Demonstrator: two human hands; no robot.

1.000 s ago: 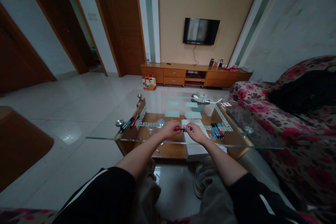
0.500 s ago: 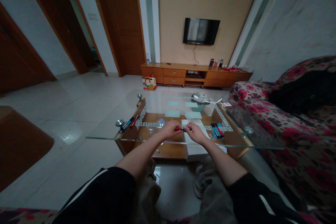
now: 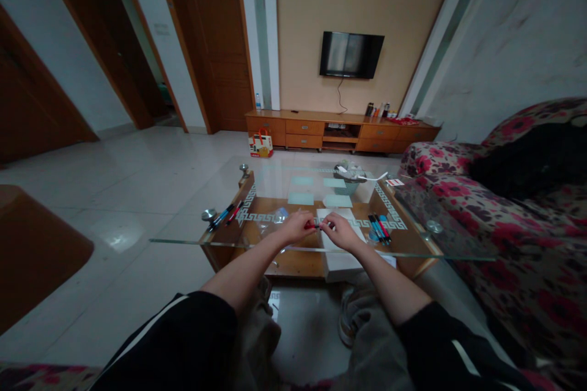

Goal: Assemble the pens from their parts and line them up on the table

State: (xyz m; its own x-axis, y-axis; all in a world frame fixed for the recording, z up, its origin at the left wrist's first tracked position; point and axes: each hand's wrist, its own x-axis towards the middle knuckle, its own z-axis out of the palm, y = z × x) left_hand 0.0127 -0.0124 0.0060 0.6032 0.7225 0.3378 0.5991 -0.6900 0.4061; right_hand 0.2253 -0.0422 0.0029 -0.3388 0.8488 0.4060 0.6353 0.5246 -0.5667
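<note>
Over the near part of the glass table [image 3: 178, 227], my two hands meet at a small red pen [image 3: 311, 226]. My left hand [image 3: 296, 227] is closed round its red barrel. At the pen's dark end, the fingers of my right hand [image 3: 339, 232] are pinched together; any small part inside them is hidden. Several red, blue and black pens [image 3: 380, 230] lie to the right of my hands. To the left lie blue and black pens [image 3: 222, 217] and red pens [image 3: 235, 212].
A white box [image 3: 342, 264] sits on the shelf beneath the glass. Clear plastic wrapping [image 3: 270, 223] is left of my hands. Beyond the table's far side stands a lined waste basket [image 3: 351, 187]. A flowered sofa [image 3: 458, 195] flanks the right.
My hands stay in nearly the same place, closed at the pen. The fingers of my right hand have shifted very slightly; the other things have not moved.
</note>
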